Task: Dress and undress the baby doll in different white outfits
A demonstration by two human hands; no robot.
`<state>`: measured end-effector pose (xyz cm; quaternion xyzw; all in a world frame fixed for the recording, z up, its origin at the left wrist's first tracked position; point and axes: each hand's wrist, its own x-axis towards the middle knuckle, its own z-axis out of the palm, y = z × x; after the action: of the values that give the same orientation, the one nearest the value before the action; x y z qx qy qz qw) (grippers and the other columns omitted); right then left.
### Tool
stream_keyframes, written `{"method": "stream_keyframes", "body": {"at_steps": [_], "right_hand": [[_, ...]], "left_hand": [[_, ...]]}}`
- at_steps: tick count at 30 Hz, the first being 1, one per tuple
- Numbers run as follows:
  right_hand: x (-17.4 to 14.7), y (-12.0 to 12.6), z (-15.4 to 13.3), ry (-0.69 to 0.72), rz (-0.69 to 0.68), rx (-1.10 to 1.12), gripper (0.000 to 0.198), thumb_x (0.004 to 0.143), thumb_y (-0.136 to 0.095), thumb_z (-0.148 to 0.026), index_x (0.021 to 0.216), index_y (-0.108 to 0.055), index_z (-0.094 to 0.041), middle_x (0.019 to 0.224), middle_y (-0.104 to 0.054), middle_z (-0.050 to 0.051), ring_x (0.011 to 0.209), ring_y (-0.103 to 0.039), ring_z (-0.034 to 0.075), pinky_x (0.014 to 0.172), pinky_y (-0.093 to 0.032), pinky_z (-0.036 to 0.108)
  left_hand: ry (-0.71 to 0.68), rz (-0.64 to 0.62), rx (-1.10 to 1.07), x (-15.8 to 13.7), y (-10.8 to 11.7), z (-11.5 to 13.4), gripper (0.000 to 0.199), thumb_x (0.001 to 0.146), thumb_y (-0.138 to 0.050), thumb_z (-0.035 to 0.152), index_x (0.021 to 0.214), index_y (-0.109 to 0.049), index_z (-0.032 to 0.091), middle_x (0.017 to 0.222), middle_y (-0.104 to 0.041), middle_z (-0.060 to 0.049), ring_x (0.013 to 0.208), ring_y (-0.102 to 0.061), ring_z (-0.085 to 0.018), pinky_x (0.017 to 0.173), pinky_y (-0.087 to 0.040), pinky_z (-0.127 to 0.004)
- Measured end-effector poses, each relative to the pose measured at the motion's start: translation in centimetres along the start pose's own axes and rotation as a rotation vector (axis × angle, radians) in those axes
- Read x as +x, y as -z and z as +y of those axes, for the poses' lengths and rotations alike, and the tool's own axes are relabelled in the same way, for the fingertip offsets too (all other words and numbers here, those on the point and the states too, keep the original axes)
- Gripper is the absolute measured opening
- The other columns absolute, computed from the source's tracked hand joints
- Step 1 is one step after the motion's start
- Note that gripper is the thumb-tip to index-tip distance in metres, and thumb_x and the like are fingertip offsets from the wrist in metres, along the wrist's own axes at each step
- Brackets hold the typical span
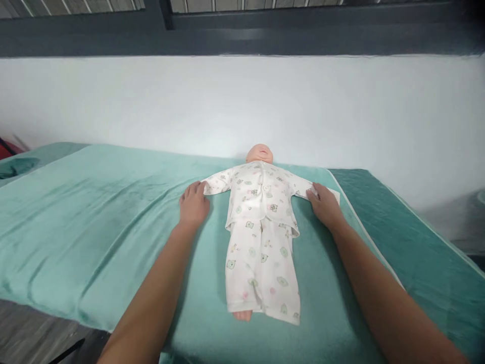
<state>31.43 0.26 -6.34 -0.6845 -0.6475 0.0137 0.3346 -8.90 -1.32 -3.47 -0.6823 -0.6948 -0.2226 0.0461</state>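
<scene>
A baby doll (259, 153) lies on its back, dressed in a white printed pajama top (261, 189) and matching pajama pants (261, 268). Its arms are spread to both sides. My left hand (194, 203) is closed at the end of the sleeve (217, 182) on the left. On the other side, my right hand (326, 205) grips the opposite sleeve (301, 186) near its cuff, part of which sticks out beyond my fingers. One bare foot (242, 315) shows below the left pant leg; the other foot is hidden.
Under the doll is a green cloth (113, 212) covering a bed or table, with wrinkles at left. A darker green section (409, 242) with pale edging lies at right. Behind stands a white wall (159, 101) below a dark window frame (284, 33). Grey flooring (34, 328) shows lower left.
</scene>
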Motion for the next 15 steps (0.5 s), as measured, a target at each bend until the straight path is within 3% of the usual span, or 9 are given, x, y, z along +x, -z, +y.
{"method": "stream_keyframes", "body": {"at_steps": [3,5,10,15], "right_hand": [[-1.8,1.5,2.8,-0.024,-0.016,-0.114,0.057,0.09,-0.043,-0.042,0.131,-0.056,-0.006,0.137,-0.056,0.022,0.129,-0.05,0.033,0.11,-0.037,0.046],[-2.7,2.1,3.4,-0.066,-0.021,-0.158,0.055,0.09,-0.043,-0.041,0.132,-0.055,-0.008,0.137,-0.057,0.021,0.128,-0.052,0.033,0.108,-0.039,0.045],[-3.7,2.3,2.9,-0.184,-0.03,-0.239,0.054,0.09,-0.044,-0.041,0.135,-0.054,-0.014,0.138,-0.056,0.018,0.125,-0.055,0.032,0.102,-0.043,0.045],[-3.7,2.1,3.1,-0.135,0.002,-0.258,0.052,0.088,-0.045,-0.041,0.131,-0.057,-0.014,0.133,-0.058,0.018,0.123,-0.054,0.032,0.103,-0.043,0.044]], "left_hand": [[0.157,-0.057,0.031,-0.1,-0.1,-1.2,0.06,0.091,-0.04,0.03,0.15,-0.037,0.018,0.15,-0.044,-0.016,0.138,-0.039,-0.033,0.111,-0.033,-0.05],[0.151,-0.093,0.049,0.4,-0.4,-1.4,0.058,0.095,-0.034,0.031,0.152,-0.034,0.019,0.151,-0.043,-0.016,0.142,-0.035,-0.032,0.113,-0.03,-0.05],[0.105,-0.117,0.007,1.5,-0.9,-1.9,0.056,0.096,-0.024,0.018,0.15,-0.036,0.021,0.152,-0.045,-0.01,0.145,-0.033,-0.024,0.116,-0.025,-0.05],[0.16,-0.012,-0.063,2.4,-1.0,-3.0,0.059,0.09,-0.029,0.009,0.147,-0.042,0.021,0.153,-0.043,-0.007,0.139,-0.042,-0.025,0.112,-0.035,-0.046]]}}
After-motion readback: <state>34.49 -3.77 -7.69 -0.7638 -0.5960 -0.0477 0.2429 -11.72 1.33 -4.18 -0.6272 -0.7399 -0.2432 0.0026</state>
